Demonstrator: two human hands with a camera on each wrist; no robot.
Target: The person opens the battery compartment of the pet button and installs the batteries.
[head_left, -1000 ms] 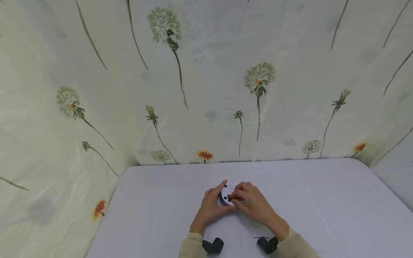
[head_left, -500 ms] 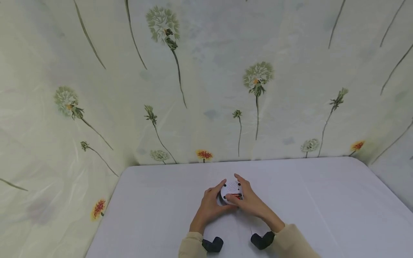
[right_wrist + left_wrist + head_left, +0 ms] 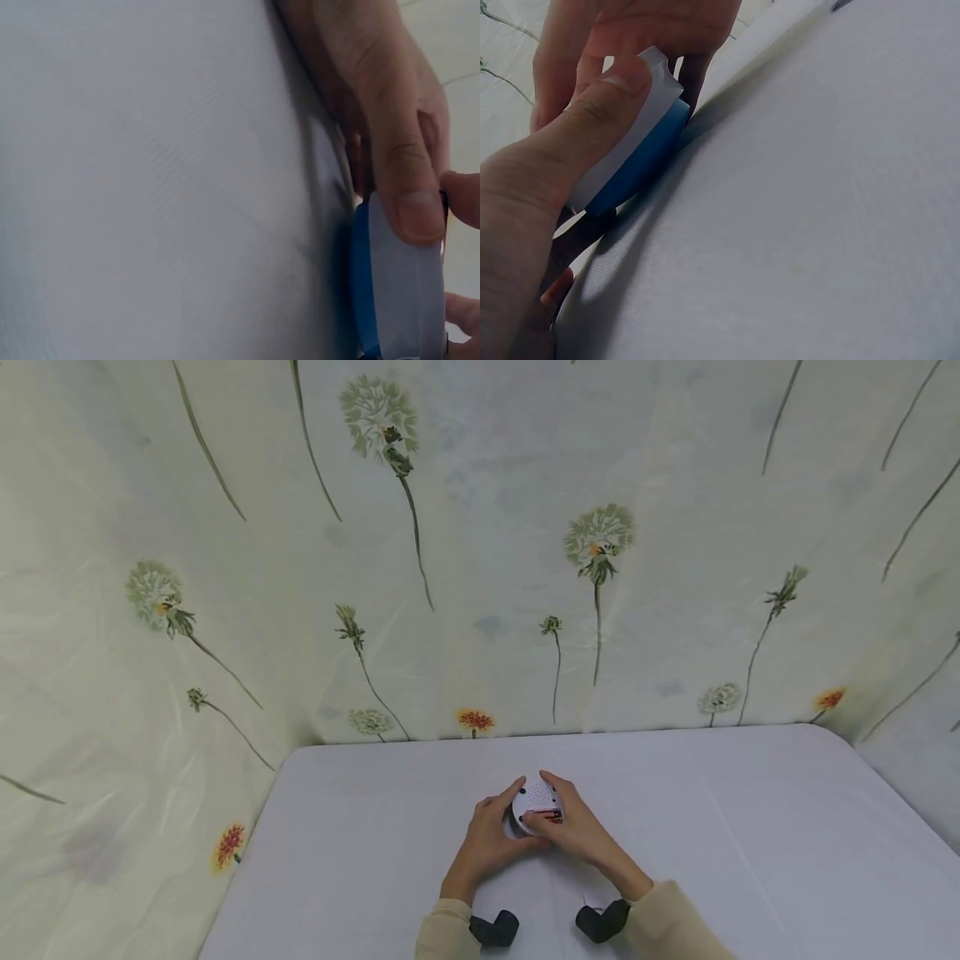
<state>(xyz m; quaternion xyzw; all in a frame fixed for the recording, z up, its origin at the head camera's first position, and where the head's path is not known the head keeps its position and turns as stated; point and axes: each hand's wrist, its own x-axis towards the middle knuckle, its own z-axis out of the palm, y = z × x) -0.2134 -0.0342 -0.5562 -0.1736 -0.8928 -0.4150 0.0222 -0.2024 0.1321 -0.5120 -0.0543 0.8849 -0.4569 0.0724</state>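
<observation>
A round white device with a blue underside (image 3: 537,795) lies between both hands, its perforated back facing up with small black feet. Red-and-black batteries (image 3: 553,816) show in its compartment. My left hand (image 3: 487,839) grips the left rim, with its thumb along the near side; the left wrist view shows that thumb on the white casing (image 3: 619,161). My right hand (image 3: 588,837) holds the right side. Its thumb presses by the batteries and its index finger reaches the far rim. The right wrist view shows the blue part (image 3: 363,277) close to the cloth. The right palm hides part of the device.
A white cloth covers the table (image 3: 390,827). Behind it hangs a flower-printed curtain (image 3: 480,568). Black wrist-worn pieces (image 3: 495,930) sit below both wrists. The edge of something flat and white (image 3: 600,900) shows faintly beside the right wrist.
My right hand has changed from bunched fingertips over the battery compartment to a spread hold, thumb near the batteries and index finger on the far rim. My left hand stays in place.
</observation>
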